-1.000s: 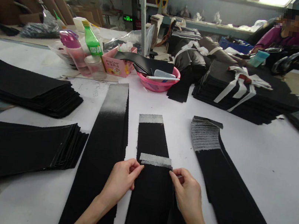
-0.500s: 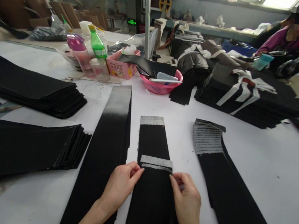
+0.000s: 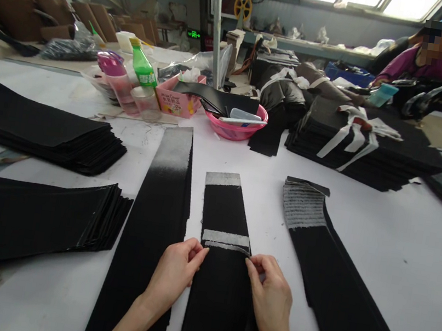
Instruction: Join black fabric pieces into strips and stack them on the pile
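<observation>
My left hand (image 3: 177,269) pinches the left corner of a black fabric panel (image 3: 217,303), and my right hand (image 3: 270,292) pinches its right corner. Thumb and forefinger are closed on the far edge at both sides. Along that edge runs a thin greyish-white band. Just beyond it lies another black panel (image 3: 223,207), flat on the table, with pale bands across it. Left of my hands is a long black strip stack (image 3: 148,232) with a grey far end. To the right, a fanned stack of black strips (image 3: 337,277) shows several pale coated edges.
Two stacks of black panels (image 3: 39,127) (image 3: 31,214) lie at the left. Across the back stand a green bottle (image 3: 142,65), plastic cups, a pink box (image 3: 178,101) and a pink basket (image 3: 235,129). A tied black bundle (image 3: 365,148) sits back right. Other people work beyond the table.
Both hands keep their pinch on the panel's corners, and its far edge lies slightly nearer the panel beneath. The whole view has shifted a little.
</observation>
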### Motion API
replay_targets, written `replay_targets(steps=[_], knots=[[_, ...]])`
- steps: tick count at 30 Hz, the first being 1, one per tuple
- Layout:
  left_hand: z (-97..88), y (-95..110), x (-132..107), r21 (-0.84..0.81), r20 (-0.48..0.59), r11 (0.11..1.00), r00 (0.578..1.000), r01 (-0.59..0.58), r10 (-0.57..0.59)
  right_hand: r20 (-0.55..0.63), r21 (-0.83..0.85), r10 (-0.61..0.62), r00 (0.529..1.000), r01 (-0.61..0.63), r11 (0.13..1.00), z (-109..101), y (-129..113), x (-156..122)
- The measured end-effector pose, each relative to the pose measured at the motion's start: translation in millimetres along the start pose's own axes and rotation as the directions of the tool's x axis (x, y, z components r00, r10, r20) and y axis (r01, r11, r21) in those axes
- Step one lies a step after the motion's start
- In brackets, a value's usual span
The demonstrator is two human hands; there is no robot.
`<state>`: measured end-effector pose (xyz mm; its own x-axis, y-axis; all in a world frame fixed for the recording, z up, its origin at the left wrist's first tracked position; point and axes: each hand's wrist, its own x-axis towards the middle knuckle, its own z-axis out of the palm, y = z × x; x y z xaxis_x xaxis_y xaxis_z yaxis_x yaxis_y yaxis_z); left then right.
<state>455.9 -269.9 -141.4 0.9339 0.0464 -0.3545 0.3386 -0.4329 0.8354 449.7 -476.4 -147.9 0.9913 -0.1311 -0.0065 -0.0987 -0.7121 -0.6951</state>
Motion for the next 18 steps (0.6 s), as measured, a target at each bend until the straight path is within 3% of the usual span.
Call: replay_targets(steps=[12, 18], knots=[[-3.1, 1, 7, -0.002, -0.012, 0.999, 0.999, 0.043, -0.043, 0.18, -0.222, 0.227, 0.957, -0.185, 0.957, -9, -7, 24], [-2.1, 1, 11, -0.003, -0.031, 0.999, 0.998, 0.054, -0.054, 0.238, -0.2, 0.258, 0.936, -0.213, 0.956, -12, -9, 31]])
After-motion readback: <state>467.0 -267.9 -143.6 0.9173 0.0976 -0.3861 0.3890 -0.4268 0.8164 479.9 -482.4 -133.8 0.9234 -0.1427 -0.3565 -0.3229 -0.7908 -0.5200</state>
